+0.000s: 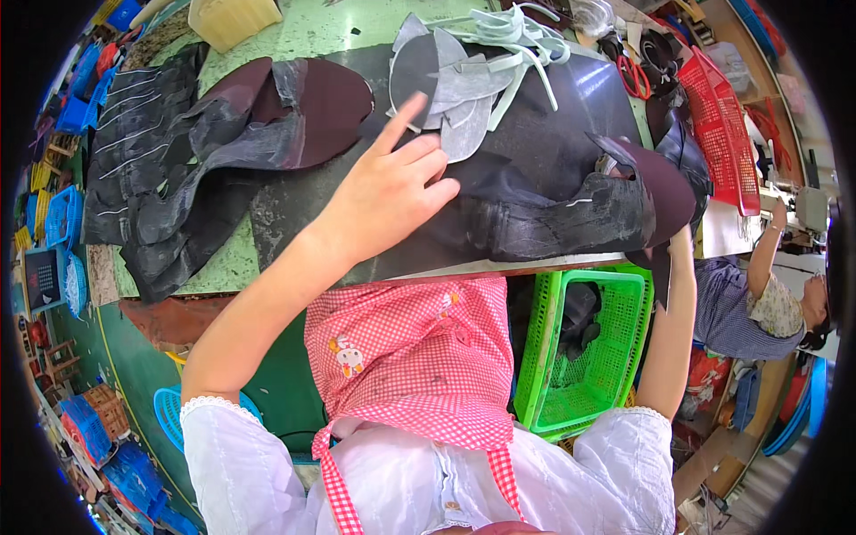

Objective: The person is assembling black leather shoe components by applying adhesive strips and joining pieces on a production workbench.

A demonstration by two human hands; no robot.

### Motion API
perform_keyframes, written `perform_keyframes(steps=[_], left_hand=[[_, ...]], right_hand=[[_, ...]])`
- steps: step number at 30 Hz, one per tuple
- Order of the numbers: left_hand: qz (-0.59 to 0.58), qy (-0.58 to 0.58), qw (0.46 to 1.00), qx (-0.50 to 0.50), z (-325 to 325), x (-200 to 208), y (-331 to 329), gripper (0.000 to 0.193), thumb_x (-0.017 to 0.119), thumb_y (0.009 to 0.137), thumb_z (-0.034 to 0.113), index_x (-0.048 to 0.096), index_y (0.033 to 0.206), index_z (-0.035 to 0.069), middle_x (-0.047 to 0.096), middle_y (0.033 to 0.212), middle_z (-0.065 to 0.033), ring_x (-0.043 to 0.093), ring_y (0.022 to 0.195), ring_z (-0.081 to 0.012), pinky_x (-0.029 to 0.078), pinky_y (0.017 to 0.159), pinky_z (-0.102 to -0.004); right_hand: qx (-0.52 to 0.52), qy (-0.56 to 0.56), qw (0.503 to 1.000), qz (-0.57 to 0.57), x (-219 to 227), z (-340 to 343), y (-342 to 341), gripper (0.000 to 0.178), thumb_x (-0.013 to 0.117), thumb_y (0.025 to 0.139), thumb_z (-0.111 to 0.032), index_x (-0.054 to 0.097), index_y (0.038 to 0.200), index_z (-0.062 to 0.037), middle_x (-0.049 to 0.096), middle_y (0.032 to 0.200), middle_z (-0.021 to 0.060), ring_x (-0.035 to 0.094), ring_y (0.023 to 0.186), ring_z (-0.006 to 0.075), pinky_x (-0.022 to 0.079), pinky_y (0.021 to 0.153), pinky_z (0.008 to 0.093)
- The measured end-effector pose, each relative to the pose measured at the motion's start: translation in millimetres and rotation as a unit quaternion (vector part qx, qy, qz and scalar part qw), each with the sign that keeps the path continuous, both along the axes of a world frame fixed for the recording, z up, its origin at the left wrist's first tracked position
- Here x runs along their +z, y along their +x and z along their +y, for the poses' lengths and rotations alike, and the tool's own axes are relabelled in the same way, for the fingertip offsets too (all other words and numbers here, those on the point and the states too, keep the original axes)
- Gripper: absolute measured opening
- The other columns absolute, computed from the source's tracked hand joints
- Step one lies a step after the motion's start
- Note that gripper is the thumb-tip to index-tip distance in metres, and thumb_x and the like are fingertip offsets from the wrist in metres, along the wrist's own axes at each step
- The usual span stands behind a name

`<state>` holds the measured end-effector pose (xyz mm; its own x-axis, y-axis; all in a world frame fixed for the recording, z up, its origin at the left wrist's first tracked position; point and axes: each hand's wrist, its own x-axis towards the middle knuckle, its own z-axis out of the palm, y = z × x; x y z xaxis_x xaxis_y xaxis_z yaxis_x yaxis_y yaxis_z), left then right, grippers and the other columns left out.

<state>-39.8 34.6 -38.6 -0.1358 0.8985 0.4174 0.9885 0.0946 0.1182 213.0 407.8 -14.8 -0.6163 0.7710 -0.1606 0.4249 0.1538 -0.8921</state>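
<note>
My left hand is over the middle of the bench, index finger stretched out and the others loosely bent, with nothing held. Its index fingertip lies over a stack of grey cut pieces; whether it touches cannot be told. Pale strips lie in a tangle beside the stack. At the right, my right hand goes behind a black shoe upper with a maroon part, which hides its fingers. More black uppers with maroon parts lie flat to the left of my left hand.
A dark mat covers part of the green bench. Below its front edge stands a green basket with black pieces inside. A red basket, red-handled scissors and another person are at the right. A yellowish block sits far left.
</note>
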Motion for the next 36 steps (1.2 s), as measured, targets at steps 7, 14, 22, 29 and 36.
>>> perform_keyframes(steps=[7, 14, 22, 29, 36], left_hand=[[-0.143, -0.081, 0.982, 0.096, -58, 48, -5, 0.026, 0.076, 0.084, 0.013, 0.074, 0.109, 0.013, 0.064, 0.083, -0.0026, 0.066, 0.079, -0.0243, 0.052, 0.071, -0.0362], [-0.100, -0.150, 0.981, 0.077, -53, 30, 34, 0.032, 0.081, 0.077, 0.016, 0.071, 0.107, 0.010, 0.065, 0.096, -0.0069, 0.065, 0.095, -0.0299, 0.053, 0.085, -0.0407], [-0.043, -0.007, 0.998, 0.046, -58, 38, -5, 0.025, 0.071, 0.077, -0.001, 0.074, 0.100, 0.009, 0.066, 0.106, -0.0083, 0.065, 0.106, -0.0333, 0.054, 0.092, -0.0464], [-0.224, 0.002, 0.975, -0.008, -73, 11, 25, 0.034, 0.075, 0.081, 0.005, 0.072, 0.115, 0.006, 0.068, 0.115, -0.0111, 0.065, 0.111, -0.0305, 0.054, 0.094, -0.0422], [-0.745, 0.001, 0.665, 0.056, -32, 36, 24, 0.020, 0.059, 0.107, 0.023, 0.062, 0.102, 0.004, 0.066, 0.070, -0.0018, 0.060, 0.052, -0.0057, 0.038, 0.043, -0.0179]], right_hand=[[-0.079, 0.130, 0.984, 0.098, 25, -30, -4, 0.029, 0.044, 0.106, -0.033, 0.063, 0.096, -0.0118, 0.055, 0.081, -0.0036, 0.040, 0.055, 0.0026, 0.029, 0.046, 0.0201], [0.268, 0.167, 0.949, 0.016, -26, -146, -79, 0.024, 0.043, 0.107, -0.020, 0.058, 0.102, -0.0015, 0.060, 0.082, 0.0140, 0.063, 0.075, 0.0250, 0.050, 0.075, 0.0340], [0.242, 0.205, 0.947, 0.048, -33, -141, -145, 0.016, 0.054, 0.106, -0.019, 0.061, 0.113, -0.0060, 0.063, 0.076, 0.0108, 0.058, 0.066, 0.0146, 0.046, 0.063, 0.0316], [0.335, 0.119, 0.929, 0.102, 12, -172, -128, 0.024, 0.052, 0.106, -0.014, 0.053, 0.129, -0.0086, 0.067, 0.081, 0.0077, 0.058, 0.068, 0.0094, 0.047, 0.066, 0.0262], [0.418, 0.174, 0.890, 0.056, 26, -226, -144, 0.026, 0.048, 0.110, -0.017, 0.051, 0.133, -0.0039, 0.065, 0.084, 0.0023, 0.063, 0.078, 0.0129, 0.048, 0.071, 0.0246]])
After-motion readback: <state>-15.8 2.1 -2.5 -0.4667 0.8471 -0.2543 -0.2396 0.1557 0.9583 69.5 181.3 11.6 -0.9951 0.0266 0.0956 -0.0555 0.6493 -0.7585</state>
